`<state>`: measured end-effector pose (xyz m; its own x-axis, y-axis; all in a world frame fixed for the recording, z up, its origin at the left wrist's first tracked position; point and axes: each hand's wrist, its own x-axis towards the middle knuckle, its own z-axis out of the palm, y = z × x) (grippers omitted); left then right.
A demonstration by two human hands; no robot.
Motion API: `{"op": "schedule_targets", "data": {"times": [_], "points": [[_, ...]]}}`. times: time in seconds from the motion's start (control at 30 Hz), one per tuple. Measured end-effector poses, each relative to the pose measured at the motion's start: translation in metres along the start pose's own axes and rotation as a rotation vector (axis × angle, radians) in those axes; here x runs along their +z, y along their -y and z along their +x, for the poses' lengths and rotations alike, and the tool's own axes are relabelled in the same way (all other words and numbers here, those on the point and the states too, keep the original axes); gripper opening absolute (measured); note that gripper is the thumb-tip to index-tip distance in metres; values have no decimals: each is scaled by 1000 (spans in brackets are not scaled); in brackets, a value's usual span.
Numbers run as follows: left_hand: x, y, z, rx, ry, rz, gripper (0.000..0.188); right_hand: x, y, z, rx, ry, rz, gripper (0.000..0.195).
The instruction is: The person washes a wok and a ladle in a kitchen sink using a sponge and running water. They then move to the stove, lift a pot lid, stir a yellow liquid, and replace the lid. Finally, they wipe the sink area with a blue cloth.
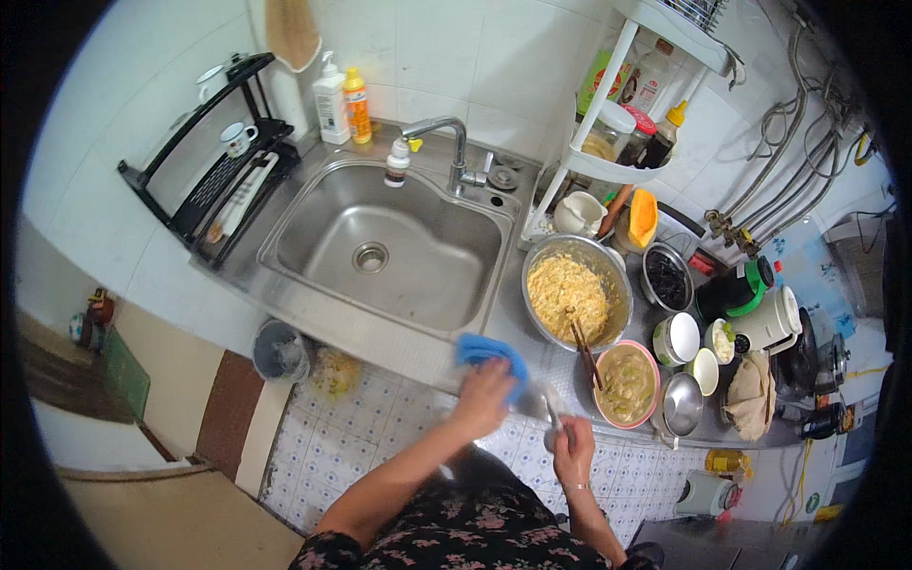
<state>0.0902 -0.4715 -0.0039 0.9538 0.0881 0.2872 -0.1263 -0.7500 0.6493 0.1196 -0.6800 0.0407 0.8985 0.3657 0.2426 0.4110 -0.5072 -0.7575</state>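
Observation:
A blue cloth [491,353] lies bunched at the counter's front edge, by the sink's near right corner. My left hand [484,399] is closed on it, pressing from above. Further right, my right hand [573,449] grips a shiny utensil with a thin handle [552,413], held at the counter's edge; blur hides its exact kind. Just beyond that hand stand a steel bowl of yellow shredded food [566,292] with chopsticks [584,349] resting across its rim, and a pink-rimmed bowl [627,385] holding pale batter with green pieces.
A steel sink [385,242] with a faucet [459,153] lies ahead. Left is a black rack [206,157]; right are a white shelf [605,160], a bowl of dark food [667,276], small bowls [705,370] and a metal pot [680,406]. A grey bin [280,349] stands below the counter.

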Motion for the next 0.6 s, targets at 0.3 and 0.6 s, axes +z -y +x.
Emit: {"op": "schedule_targets", "data": {"times": [0.3,0.6], "points": [[3,91,14,237,288,183,54,49,15,12,113,68,102,17],[-176,234,-64,-410,-44,558,59,113,53,98,-27,248,119,19]]}}
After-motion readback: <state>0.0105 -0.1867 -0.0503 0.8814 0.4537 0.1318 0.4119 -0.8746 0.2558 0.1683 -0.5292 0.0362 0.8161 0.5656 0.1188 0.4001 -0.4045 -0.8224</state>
